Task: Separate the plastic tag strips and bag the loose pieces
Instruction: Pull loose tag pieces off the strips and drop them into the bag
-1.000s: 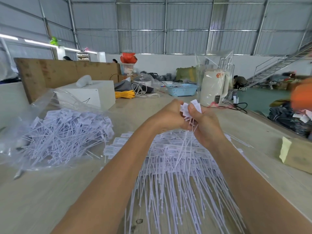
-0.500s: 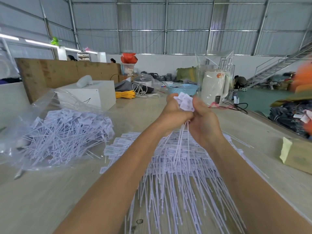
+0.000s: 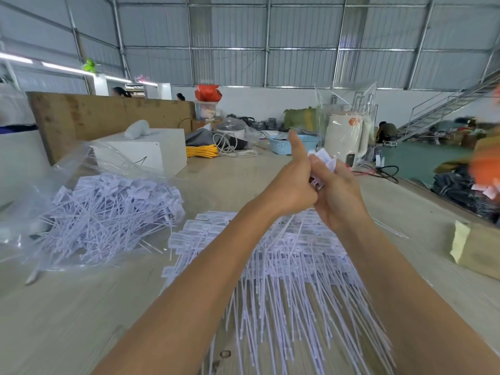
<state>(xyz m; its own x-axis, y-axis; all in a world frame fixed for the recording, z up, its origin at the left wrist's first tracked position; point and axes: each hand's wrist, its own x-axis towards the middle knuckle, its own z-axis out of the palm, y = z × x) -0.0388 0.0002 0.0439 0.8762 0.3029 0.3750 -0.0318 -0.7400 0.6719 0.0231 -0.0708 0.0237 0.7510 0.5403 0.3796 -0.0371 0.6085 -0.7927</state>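
Observation:
Both hands are raised together above the table, working one bunch of white plastic tags (image 3: 326, 161). My left hand (image 3: 290, 185) grips the bunch from the left, thumb sticking straight up. My right hand (image 3: 338, 196) curls round the tag heads from the right, and their thin tails hang down below the hands. Under my forearms lies a wide heap of joined tag strips (image 3: 292, 266). At the left sits a clear plastic bag (image 3: 67, 169) holding a pile of loose tags (image 3: 108, 209).
A white box (image 3: 151, 154) and a brown board (image 3: 108, 117) stand behind the bag. Yellow cable (image 3: 201, 151), a blue basket (image 3: 293, 144) and a bagged white kettle (image 3: 346, 139) sit at the far side. A cardboard block (image 3: 476, 247) lies near the right edge.
The hands rose with the tag bunch, then shifted slightly right. My left thumb, earlier wrapped over the bunch, now points straight up.

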